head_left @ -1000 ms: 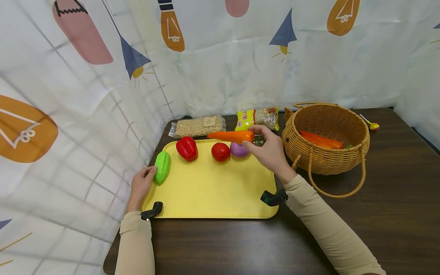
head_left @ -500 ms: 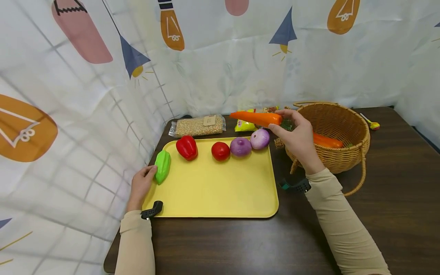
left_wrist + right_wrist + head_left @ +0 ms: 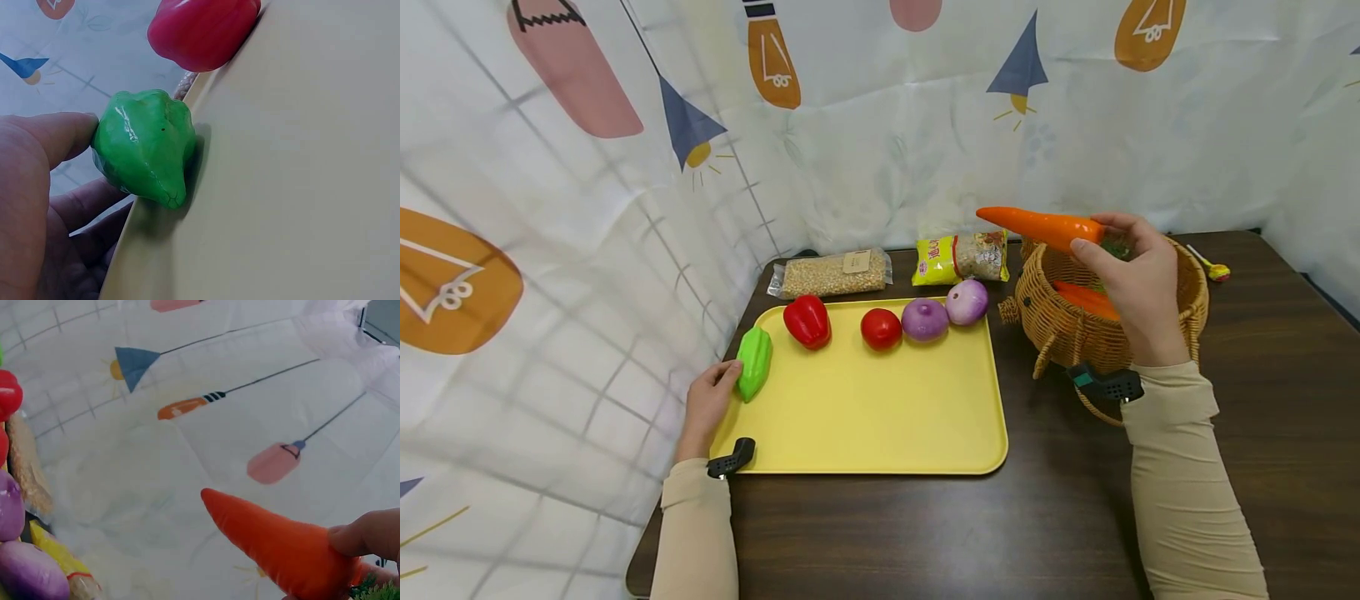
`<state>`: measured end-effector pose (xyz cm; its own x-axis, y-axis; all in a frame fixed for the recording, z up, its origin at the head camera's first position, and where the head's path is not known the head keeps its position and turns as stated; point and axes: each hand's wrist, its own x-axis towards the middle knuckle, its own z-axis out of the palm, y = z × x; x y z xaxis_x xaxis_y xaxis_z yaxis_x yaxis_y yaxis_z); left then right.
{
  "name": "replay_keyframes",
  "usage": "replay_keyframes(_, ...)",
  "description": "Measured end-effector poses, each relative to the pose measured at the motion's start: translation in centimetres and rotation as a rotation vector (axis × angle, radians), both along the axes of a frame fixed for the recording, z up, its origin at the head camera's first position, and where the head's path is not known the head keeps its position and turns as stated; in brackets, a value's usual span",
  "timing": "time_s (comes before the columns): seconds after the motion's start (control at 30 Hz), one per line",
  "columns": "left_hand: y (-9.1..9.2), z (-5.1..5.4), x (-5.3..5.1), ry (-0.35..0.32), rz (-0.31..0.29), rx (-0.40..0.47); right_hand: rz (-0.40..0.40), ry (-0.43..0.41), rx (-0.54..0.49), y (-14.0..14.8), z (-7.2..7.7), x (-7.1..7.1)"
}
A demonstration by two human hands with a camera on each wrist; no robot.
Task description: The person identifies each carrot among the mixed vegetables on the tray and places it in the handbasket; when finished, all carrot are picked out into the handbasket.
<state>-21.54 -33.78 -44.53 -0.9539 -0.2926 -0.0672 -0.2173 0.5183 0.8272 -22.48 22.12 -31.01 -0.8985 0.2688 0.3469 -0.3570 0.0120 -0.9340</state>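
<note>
My right hand (image 3: pixel 1142 287) pinches an orange toy carrot (image 3: pixel 1037 227) by its thick leafy end, raised over the wicker basket (image 3: pixel 1067 342), its tip pointing left. In the right wrist view the thumb presses on the carrot (image 3: pixel 269 544); green leaves show beneath the hand. At the tray's left edge, my left hand (image 3: pixel 709 408) touches a green ridged toy fruit or vegetable (image 3: pixel 754 363). The left wrist view has the thumb against this green piece (image 3: pixel 147 147), with the other fingers loosely bent beyond the tray rim. Another carrot (image 3: pixel 1086 300) lies inside the basket.
On the yellow tray (image 3: pixel 865 417) sit a red bell pepper (image 3: pixel 807 322), a tomato (image 3: pixel 881 329), a purple onion (image 3: pixel 925 320) and a paler onion (image 3: pixel 967 302). Behind are a grain bag (image 3: pixel 831 274) and a yellow packet (image 3: pixel 961 258). A lollipop (image 3: pixel 1213 268) lies right of the basket.
My right hand has carried the carrot rightward and up, from above the tray to above the basket. The paler onion has come into full view. My left hand has stayed in place.
</note>
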Motion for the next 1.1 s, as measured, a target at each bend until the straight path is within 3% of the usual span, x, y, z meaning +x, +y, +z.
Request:
replay_keyframes(0.23, 0.1, 0.0, 0.0, 0.006, -0.006, -0.006, 0.028, 0.019, -0.19, 2.7, -0.2, 0.1)
replay_keyframes(0.5, -0.1, -0.1, 0.0, 0.016, -0.025, -0.018, -0.045, 0.027, -0.286, 4.9, -0.7, 0.1)
replay_keyframes(0.9, -0.1, -0.1, 0.0, 0.011, -0.027, -0.03, -0.158, -0.066, -0.277, 6.9, -1.2, 0.2)
replay_keyframes(1.1, -0.2, -0.2, 0.0, 0.021, -0.029, -0.037, -0.171, -0.135, -0.194, 7.0, -1.3, 0.2)
